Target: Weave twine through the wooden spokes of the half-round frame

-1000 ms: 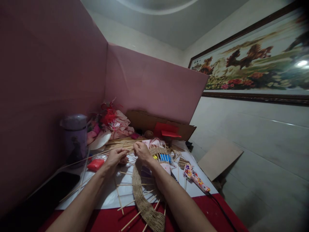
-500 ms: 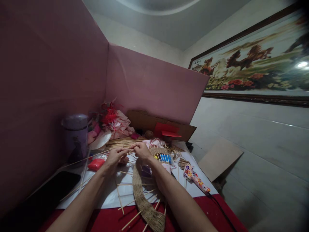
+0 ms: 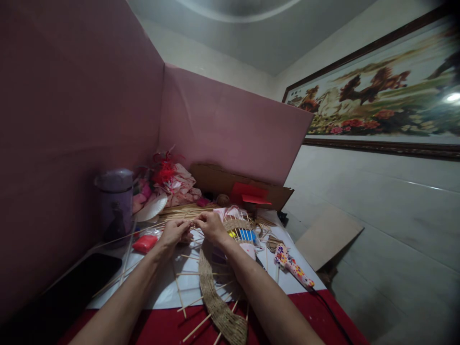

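My left hand (image 3: pixel 177 232) is closed, its fingertips pinched near a thin stick at the far part of the work. Close beside it, my right hand (image 3: pixel 211 226) pinches at the same spot, and the fingertips of both hands nearly meet. What lies between the fingers is too small to make out. Below the hands, a curved band of woven brown cord (image 3: pixel 208 282) runs toward the table's front edge, with thin wooden sticks (image 3: pixel 196 328) poking out on both sides. A smaller woven piece with upright sticks (image 3: pixel 239 224) stands just right of my right hand.
A flowered glue gun (image 3: pixel 293 268) with a black cord lies at the right. At the left are a purple lidded cup (image 3: pixel 117 206), a red packet (image 3: pixel 145 243) and a black phone-like slab (image 3: pixel 89 273). Behind are a stick bundle (image 3: pixel 183 211) and cardboard (image 3: pixel 212 175).
The view has shifted very slightly. My right hand's fingertips have bent a little, and both hands remain almost in the same place.
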